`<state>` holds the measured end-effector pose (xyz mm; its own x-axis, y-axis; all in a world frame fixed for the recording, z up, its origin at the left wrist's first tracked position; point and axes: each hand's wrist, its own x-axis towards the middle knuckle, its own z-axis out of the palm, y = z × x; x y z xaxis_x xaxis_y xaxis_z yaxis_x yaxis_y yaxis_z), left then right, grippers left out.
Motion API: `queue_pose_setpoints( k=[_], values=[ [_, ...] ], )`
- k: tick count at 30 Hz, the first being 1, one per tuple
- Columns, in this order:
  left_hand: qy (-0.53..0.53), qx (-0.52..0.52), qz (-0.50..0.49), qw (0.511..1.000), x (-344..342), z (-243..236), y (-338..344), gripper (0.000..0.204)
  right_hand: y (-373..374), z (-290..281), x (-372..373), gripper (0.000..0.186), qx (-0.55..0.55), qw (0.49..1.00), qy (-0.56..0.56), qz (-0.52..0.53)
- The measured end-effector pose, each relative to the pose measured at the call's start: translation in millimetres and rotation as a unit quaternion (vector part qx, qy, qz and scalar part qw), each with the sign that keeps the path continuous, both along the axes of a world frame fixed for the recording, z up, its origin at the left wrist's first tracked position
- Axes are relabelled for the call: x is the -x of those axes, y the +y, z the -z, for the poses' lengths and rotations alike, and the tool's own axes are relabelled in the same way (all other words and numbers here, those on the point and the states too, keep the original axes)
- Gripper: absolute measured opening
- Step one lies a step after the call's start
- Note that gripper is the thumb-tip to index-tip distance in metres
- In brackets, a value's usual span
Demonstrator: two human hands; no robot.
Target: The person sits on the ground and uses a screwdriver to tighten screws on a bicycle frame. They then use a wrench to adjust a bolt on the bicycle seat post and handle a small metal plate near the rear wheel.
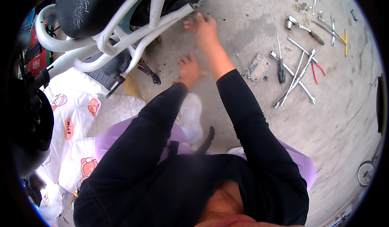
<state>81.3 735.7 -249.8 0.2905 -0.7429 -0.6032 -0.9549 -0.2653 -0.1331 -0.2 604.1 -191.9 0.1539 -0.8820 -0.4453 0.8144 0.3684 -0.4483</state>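
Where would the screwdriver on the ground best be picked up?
Probably by its thick dark handle, with the right hand coming from above and the near side: the handle is the near end, while the slim shaft points away.

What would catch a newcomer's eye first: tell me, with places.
Probably the big white tubular frame with its scuffed black seat, filling the upper left. Then the crossed wrench among scattered tools on the ground at right. Between them, the right hand is near the frame's right-hand end.

L hand fwd, fingers spread
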Motion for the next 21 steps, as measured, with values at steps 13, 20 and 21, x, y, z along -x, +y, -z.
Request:
queue_pose_setpoints(
  k=[13,20,21],
  values=[
    [-0.072,0.051,0.082,0.993,-44.7,77.2,17.6,0.120,9.9,-10.8,-34.2,0.018,0.101,0.951,0.257,0.142],
    [-0.003,-0.002,0.000,1.000,-3.2,4.9,0.8,0.114,10.1,0.9,-9.8,0.028,0.034,0.986,0.158,-0.031],
    [-0.014,-0.003,0.001,1.000,-4.3,3.8,0.8,0.119,8.8,2.8,-6.7,0.031,0.016,0.988,0.134,-0.074]
  ],
)
